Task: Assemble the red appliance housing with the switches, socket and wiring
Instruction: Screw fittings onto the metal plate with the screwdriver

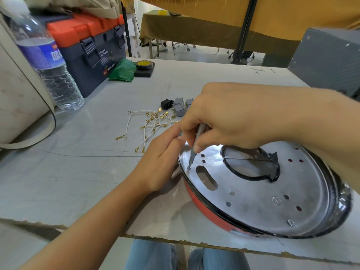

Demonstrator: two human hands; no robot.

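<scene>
Bottle (48,61): we see water inside.
Housing (259,191): red, silver plate up.
Right hand (229,117): grasps screwdriver (195,147).
Left hand (161,158): relaxed against housing.

At lower right of the frame the right hand (229,115) holds a screwdriver (195,145) on a screw (188,167) in the housing's metal plate (253,191). The left hand (161,160) touches the plate's left rim.

A single head-worn camera looks forward and steeply down, close above the counter (78,172); the fingers (187,125) sit near the frame's centre, knees visible below.
</scene>
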